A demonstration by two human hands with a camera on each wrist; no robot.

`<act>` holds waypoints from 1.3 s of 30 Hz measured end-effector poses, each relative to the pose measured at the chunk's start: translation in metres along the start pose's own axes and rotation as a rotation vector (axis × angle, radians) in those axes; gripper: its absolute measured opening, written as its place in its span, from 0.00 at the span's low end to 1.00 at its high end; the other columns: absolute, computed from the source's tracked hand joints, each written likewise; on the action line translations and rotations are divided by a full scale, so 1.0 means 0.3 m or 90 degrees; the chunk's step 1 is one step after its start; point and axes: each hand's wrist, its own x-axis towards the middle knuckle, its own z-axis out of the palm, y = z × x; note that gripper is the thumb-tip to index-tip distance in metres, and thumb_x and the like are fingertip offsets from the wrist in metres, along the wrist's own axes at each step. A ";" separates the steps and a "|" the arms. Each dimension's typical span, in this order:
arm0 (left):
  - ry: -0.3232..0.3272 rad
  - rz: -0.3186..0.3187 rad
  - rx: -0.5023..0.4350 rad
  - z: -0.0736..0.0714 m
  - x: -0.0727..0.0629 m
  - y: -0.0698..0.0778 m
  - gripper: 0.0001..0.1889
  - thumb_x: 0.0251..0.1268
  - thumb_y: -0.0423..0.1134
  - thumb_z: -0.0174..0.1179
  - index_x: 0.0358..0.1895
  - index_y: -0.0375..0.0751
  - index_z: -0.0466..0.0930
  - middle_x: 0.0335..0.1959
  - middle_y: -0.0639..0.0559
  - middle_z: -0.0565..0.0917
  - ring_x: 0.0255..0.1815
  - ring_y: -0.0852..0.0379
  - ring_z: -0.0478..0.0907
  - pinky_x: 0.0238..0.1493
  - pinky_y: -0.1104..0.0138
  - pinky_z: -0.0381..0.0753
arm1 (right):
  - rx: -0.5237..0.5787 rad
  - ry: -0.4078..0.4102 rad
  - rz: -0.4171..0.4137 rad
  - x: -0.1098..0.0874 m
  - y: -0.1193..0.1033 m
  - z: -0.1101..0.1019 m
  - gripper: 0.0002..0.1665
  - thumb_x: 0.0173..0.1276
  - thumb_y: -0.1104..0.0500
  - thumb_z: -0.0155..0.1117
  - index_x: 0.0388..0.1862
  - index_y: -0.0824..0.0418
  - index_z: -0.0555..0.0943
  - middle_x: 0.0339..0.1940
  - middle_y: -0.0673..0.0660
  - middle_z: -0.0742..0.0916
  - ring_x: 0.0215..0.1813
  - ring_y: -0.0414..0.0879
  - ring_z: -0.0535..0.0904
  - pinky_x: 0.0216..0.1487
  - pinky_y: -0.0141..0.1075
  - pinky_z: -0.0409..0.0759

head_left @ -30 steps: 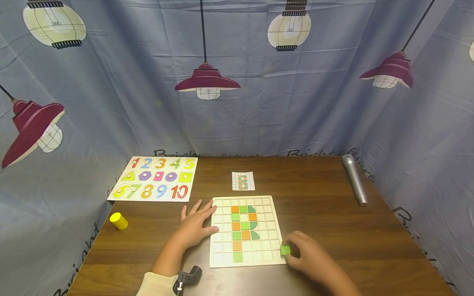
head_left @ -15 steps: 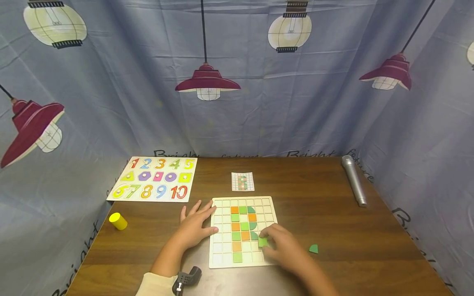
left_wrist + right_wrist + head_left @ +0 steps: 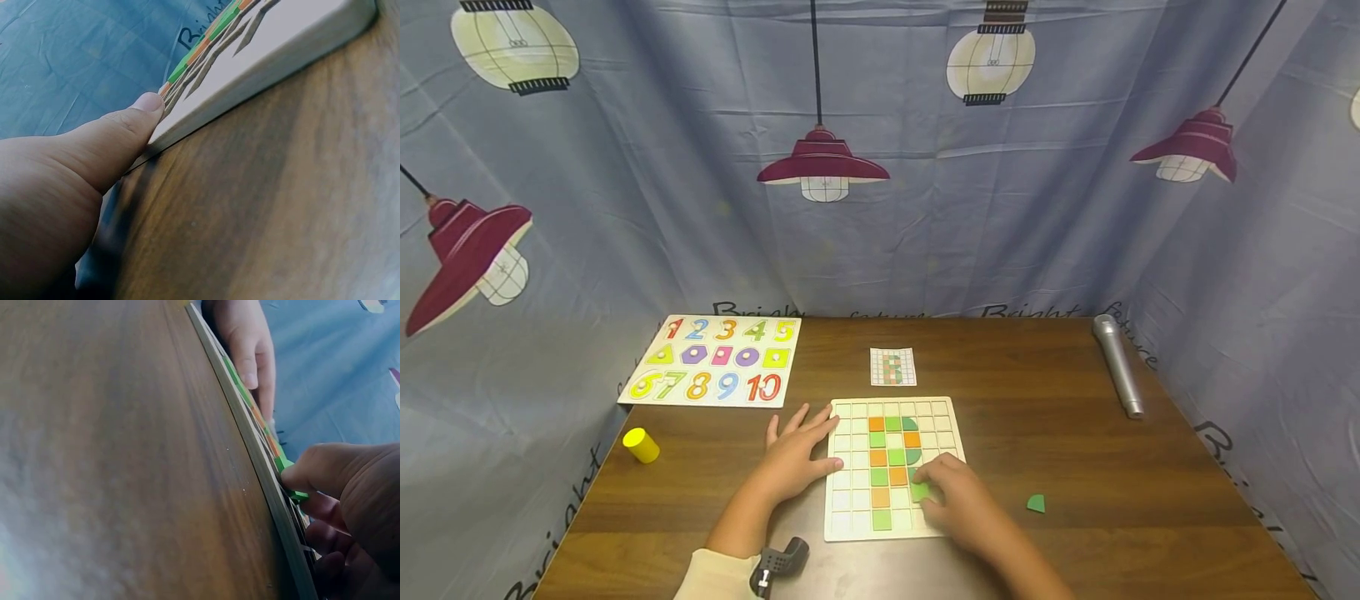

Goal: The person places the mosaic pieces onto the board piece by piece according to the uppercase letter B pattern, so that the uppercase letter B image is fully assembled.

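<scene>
A wooden grid board (image 3: 850, 523) lies on the table, with orange and green square tiles and dark green quarter-round tiles set in its middle columns. The right hand (image 3: 961, 504) pinches a light green square tile (image 3: 919, 492) over the board, just below the lowest quarter-round tile. In the right wrist view, thumb and fingers grip that green tile (image 3: 286, 465) close to the board's surface. My left hand (image 3: 793, 458) has its fingers spread, thumb and fingertips resting on the board's left edge. The left wrist view shows the thumb (image 3: 134, 119) on the board's rim.
A small pattern card (image 3: 892, 367) lies behind the board. One dark green quarter-round tile (image 3: 1036, 503) lies on the table to the right. A number and shape puzzle (image 3: 711, 362) and a yellow cylinder (image 3: 641, 446) are at left; a silver microphone-like tube (image 3: 1118, 367) is at right.
The right hand has carried the light green tile left from the board's right edge to the middle columns, uncovering the loose quarter-round tile. The left hand stays in place.
</scene>
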 end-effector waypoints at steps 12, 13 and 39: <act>0.005 0.001 0.004 -0.009 0.001 0.002 0.40 0.64 0.58 0.71 0.79 0.55 0.70 0.85 0.60 0.59 0.87 0.40 0.48 0.77 0.30 0.24 | 0.010 -0.019 0.017 0.001 -0.007 -0.007 0.15 0.60 0.64 0.77 0.45 0.52 0.89 0.44 0.41 0.83 0.39 0.33 0.72 0.40 0.29 0.77; 0.005 0.001 0.004 -0.009 0.001 0.002 0.40 0.64 0.58 0.71 0.79 0.55 0.70 0.85 0.60 0.59 0.87 0.40 0.48 0.77 0.30 0.24 | 0.011 -0.019 0.018 0.001 -0.007 -0.007 0.15 0.60 0.64 0.77 0.45 0.52 0.89 0.44 0.41 0.83 0.39 0.33 0.72 0.39 0.29 0.76; 0.006 -0.010 0.011 0.000 0.003 0.007 0.40 0.64 0.59 0.71 0.79 0.56 0.70 0.85 0.60 0.60 0.87 0.41 0.48 0.78 0.30 0.26 | 0.062 0.023 0.040 -0.019 0.022 -0.035 0.13 0.64 0.62 0.75 0.43 0.45 0.88 0.41 0.35 0.83 0.43 0.31 0.77 0.45 0.32 0.81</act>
